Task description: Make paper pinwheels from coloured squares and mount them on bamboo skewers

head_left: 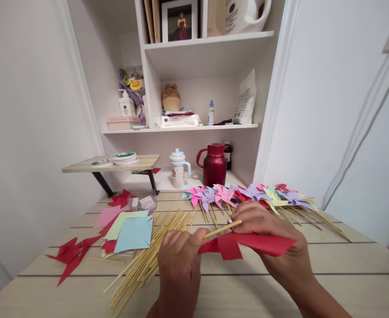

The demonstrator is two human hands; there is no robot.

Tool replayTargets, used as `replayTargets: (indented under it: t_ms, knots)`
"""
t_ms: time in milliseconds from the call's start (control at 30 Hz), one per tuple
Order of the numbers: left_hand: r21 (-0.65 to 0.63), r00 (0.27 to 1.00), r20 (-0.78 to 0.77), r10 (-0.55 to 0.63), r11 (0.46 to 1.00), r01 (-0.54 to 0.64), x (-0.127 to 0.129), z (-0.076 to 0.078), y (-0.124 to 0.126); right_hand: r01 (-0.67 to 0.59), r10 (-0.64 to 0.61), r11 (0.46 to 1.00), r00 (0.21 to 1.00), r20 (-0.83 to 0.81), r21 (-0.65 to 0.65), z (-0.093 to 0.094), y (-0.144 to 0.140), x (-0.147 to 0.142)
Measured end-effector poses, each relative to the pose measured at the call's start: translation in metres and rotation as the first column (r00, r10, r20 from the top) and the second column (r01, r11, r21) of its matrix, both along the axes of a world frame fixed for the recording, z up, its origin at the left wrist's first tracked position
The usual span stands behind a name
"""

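Pinching one thin stick [222, 228] between thumb and curled forefinger, the person's left hand [180, 260] is closed and sits just right of the pile of sticks [148, 254], overlapping its edge from this view. The right hand [273, 236], farther right of the pile, has its fingers bent close over the stick's far end and keeps hold of a folded red paper [267, 244]; its thumb is hidden, so how tightly it presses cannot be told. The red paper hangs along the underside of the held stick, right of the pile and well clear of it, its flaps spreading between the two hands.

Left of the pile, a light blue paper square [133, 234] tops a stack of coloured sheets, with a red cut shape [70, 255] farther left. Beyond the pile's far end stands a speckled cup [178, 172]; beyond and to its right are a red jug [214, 165] and a row of paper pinwheels [207, 197].
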State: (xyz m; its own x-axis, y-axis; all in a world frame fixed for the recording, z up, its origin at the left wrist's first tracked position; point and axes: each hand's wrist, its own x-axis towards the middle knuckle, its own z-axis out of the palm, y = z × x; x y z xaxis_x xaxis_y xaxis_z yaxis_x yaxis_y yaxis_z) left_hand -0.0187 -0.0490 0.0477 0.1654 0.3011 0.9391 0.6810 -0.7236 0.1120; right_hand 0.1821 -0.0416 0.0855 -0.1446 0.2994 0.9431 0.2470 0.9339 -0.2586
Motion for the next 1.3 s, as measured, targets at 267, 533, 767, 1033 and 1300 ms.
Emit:
replayTargets:
  t_ms: [267,533,767,1033,1300]
  knots:
    - [-0.015,0.999,-0.039,-0.011,1.0,0.01,-0.002,0.003,-0.001,-0.003,0.003,1.0,1.0,-0.007,-0.007,0.0,-0.001,0.0]
    - [-0.005,0.999,0.003,-0.035,0.999,0.035,0.0,-0.007,0.002,-0.018,0.018,0.999,1.0,-0.015,-0.034,-0.001,-0.002,0.0]
    - [0.0,0.999,0.019,-0.045,0.999,0.045,0.001,-0.005,0.0,-0.032,0.032,0.999,0.999,-0.006,-0.028,-0.001,-0.002,0.0]
    - [0.003,0.998,0.014,-0.06,0.998,0.06,0.001,-0.005,0.0,-0.03,0.03,0.999,1.0,-0.01,-0.026,-0.001,-0.002,0.001]
    - [-0.014,0.997,0.021,-0.073,0.997,0.073,0.001,-0.007,0.001,-0.035,0.035,0.999,0.999,0.003,-0.039,-0.001,-0.002,0.001]
